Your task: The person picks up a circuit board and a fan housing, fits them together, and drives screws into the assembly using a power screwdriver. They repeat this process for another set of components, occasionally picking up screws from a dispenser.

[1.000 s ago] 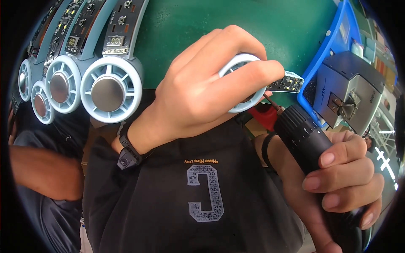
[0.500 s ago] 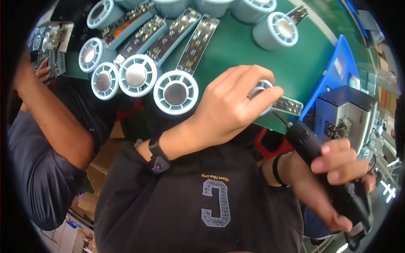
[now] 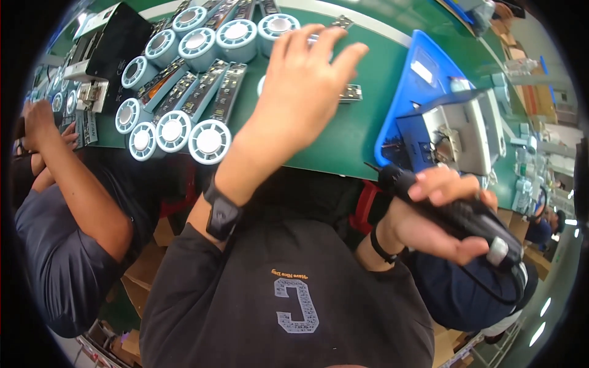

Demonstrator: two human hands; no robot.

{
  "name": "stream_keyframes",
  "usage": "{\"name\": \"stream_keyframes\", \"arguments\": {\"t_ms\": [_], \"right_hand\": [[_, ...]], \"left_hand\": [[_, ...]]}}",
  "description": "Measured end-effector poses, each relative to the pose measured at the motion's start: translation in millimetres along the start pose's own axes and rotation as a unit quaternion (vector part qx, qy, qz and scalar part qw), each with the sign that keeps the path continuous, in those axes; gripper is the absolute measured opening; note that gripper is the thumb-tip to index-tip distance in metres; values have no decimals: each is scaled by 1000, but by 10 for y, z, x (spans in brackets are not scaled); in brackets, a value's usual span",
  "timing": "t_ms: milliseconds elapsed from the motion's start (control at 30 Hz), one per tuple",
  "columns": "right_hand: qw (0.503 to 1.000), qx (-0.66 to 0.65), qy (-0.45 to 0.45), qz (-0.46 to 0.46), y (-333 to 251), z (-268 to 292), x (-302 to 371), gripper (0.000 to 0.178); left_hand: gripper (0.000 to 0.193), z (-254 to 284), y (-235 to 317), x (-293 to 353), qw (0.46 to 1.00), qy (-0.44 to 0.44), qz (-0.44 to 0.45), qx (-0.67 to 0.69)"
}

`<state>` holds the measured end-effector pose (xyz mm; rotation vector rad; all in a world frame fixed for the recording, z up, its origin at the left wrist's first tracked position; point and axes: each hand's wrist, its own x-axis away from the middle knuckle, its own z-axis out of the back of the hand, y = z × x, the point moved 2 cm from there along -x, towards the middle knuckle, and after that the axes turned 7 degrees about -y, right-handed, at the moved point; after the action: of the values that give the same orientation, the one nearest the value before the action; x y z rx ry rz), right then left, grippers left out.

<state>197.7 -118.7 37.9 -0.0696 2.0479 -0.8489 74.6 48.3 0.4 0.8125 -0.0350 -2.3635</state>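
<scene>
My left hand (image 3: 300, 95) reaches over the green table (image 3: 325, 144), its fingers spread apart and bent near a light blue round housing (image 3: 314, 38) that they partly cover. Below my palm another round housing (image 3: 262, 84) is mostly hidden; a short circuit-board strip (image 3: 351, 92) shows on the hand's other side. In my right hand (image 3: 423, 227) is a black electric screwdriver (image 3: 396, 178), gripped round its body. The thin bit points left, just off the table's front edge, touching nothing.
Several light blue housings (image 3: 210, 141) with circuit-board strips (image 3: 230, 92) crowd the table's left. A blue bin (image 3: 414, 67) and a grey metal box-shaped device (image 3: 429, 122) stand at the right. A black machine (image 3: 123, 43) and a co-worker's arm (image 3: 86, 184) are at far left.
My left hand has let go of the housing by the front edge and moved farther up the table, fingers spreading. The screwdriver has come away from that housing.
</scene>
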Motion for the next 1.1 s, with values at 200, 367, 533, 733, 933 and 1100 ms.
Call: {"name": "stream_keyframes", "arguments": {"t_ms": [200,367,533,733,933,1100], "right_hand": [[982,163,-48,-79,266,112,221,71],[998,12,-63,-3,58,234,187,72],[999,-36,-36,17,-130,360,86,75],[996,-25,28,79,-403,632,-257,84],[983,123,-62,120,-446,695,-793,77],[972,206,-94,57,-149,741,-1041,75]], "left_hand": [[35,-235,-127,-175,993,-66,19,-96],[37,-293,-113,-269,994,-85,11,-68],[26,12,25,-363,974,117,25,195],[42,621,351,81,968,146,-139,152],[43,606,348,775,984,-113,-117,70],[42,462,269,811,979,-161,-91,87]]}}
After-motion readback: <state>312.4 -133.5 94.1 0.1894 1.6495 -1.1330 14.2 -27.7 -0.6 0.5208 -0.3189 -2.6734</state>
